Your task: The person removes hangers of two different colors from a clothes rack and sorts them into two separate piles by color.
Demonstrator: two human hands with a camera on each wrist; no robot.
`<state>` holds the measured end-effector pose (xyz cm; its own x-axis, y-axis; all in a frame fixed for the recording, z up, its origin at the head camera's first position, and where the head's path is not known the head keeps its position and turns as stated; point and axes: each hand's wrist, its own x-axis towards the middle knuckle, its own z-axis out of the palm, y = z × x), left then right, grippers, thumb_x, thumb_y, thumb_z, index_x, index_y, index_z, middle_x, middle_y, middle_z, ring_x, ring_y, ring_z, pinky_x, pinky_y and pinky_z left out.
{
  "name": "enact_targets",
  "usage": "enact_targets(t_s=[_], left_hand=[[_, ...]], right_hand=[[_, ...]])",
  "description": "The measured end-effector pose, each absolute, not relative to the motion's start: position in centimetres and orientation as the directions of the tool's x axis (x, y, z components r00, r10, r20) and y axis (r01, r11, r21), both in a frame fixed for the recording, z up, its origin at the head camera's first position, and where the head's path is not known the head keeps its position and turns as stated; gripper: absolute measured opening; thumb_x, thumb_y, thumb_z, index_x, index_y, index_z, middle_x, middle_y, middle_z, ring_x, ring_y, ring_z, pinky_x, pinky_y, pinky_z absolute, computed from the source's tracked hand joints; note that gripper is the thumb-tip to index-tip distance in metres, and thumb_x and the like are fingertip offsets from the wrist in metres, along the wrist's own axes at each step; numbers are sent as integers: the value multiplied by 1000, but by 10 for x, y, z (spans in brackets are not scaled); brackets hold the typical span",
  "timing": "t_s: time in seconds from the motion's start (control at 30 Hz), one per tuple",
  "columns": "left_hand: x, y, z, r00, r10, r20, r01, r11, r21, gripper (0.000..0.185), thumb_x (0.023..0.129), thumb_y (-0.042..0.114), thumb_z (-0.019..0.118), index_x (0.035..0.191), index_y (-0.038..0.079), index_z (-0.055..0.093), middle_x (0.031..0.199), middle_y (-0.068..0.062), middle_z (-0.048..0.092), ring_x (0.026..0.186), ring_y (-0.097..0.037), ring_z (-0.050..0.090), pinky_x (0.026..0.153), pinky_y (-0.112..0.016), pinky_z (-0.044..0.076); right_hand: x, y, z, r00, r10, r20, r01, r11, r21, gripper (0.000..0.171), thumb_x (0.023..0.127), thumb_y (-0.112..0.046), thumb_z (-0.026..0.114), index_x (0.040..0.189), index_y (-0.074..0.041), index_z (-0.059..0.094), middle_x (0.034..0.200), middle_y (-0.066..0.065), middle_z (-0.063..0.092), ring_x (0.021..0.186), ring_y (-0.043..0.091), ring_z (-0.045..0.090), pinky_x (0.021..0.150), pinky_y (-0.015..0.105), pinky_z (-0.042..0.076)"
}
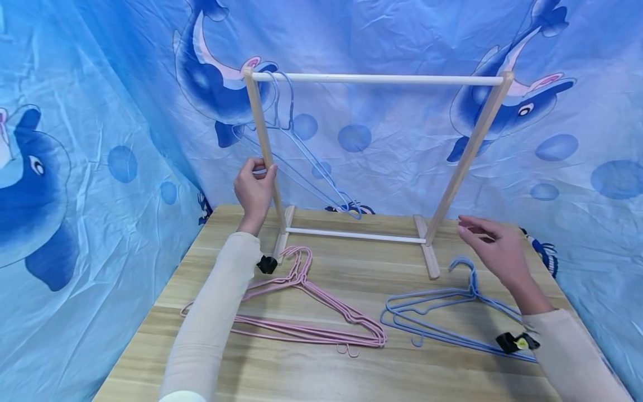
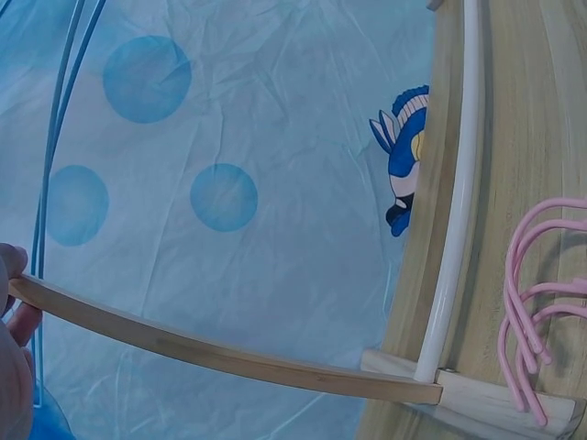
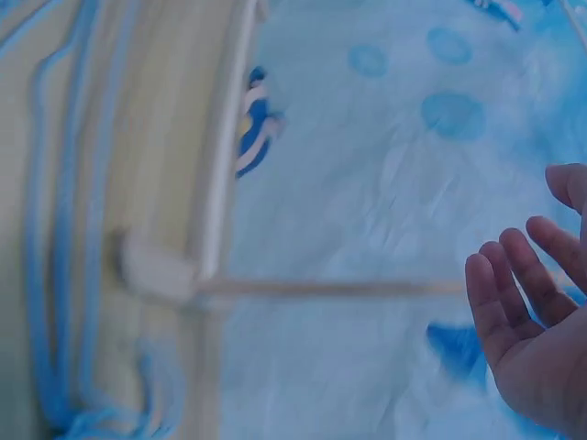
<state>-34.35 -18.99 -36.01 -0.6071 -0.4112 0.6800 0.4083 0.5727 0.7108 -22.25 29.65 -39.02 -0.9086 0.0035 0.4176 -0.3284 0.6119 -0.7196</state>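
A small wooden clothes rack (image 1: 377,79) with a white top rail stands at the back of the table (image 1: 351,368). My left hand (image 1: 254,190) grips its left post (image 1: 263,145), which crosses the left wrist view (image 2: 229,359) with my fingers (image 2: 11,348) at the left edge. Thin blue hangers (image 1: 301,162) hang from the rail's left end. My right hand (image 1: 494,245) hovers open beside the right post's foot, holding nothing; its palm (image 3: 537,302) shows in the blurred right wrist view. Below it, blue hangers (image 1: 442,312) lie on the table.
A pile of pink hangers (image 1: 306,312) lies on the table by my left forearm, near the rack's left foot (image 2: 527,302). Blue dolphin-print cloth (image 1: 100,139) hangs behind and to both sides. A white lower rail (image 1: 354,235) joins the rack's feet.
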Motion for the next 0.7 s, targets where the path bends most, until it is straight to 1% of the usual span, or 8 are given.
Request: enact_targets(t_s=[0.07,0.17,0.23,0.3,0.43,0.6,0.7], left_hand=[[-343,-190,-360,-606,-413,680,409,571,712,25,92,25,79,103,3,73,102,-13,76,86,-26,76,82,-39,62],[-344,-190,-360,-607,-415,677,409,567,715,25,92,25,79,103,3,73,102,-12,77,86,-26,76,82,-39,62],[-344,-190,-360,-608,-419,674,405,567,718,25,92,25,79,103,4,73,102,-11,77,86,-26,76,82,-39,62],[-344,-190,-359,-608,-421,673,402,567,719,25,92,25,79,103,3,73,102,-11,77,86,-26,76,82,-39,62],[-344,-190,-359,-608,-423,672,403,565,720,25,91,25,79,102,4,73,102,-11,77,85,-25,76,81,-39,62],[-345,-190,-360,-606,-419,676,406,568,716,25,92,26,79,102,4,73,102,-11,77,86,-25,76,81,-39,62],[-344,-189,-360,-605,-417,678,410,567,714,25,92,26,79,102,4,73,101,-11,77,85,-25,76,81,-39,62]], right_hand=[[-227,282,-380,-906,-2,422,-340,595,-728,40,99,-31,69,132,-8,69,106,-28,64,94,-9,61,80,4,47],[-235,261,-366,-904,-3,428,-351,578,-737,41,98,-35,70,131,-11,71,107,-23,67,95,-8,62,82,5,48],[-241,247,-357,-902,-6,433,-364,552,-750,40,97,-37,71,129,-13,72,109,-16,71,95,-5,64,82,6,49],[-248,232,-349,-903,-21,429,-375,526,-763,40,97,-40,71,129,-16,73,112,-6,73,93,-3,66,82,9,51],[-262,204,-334,-902,-73,426,-407,476,-780,42,97,-42,70,131,-17,71,121,8,72,92,1,69,79,14,55],[-278,176,-321,-882,-120,456,-456,466,-758,41,98,-42,68,132,-18,71,125,10,71,94,4,68,74,19,56],[-286,163,-316,-877,-142,459,-470,447,-761,41,98,-42,68,132,-19,71,126,8,71,96,8,68,74,21,56]])
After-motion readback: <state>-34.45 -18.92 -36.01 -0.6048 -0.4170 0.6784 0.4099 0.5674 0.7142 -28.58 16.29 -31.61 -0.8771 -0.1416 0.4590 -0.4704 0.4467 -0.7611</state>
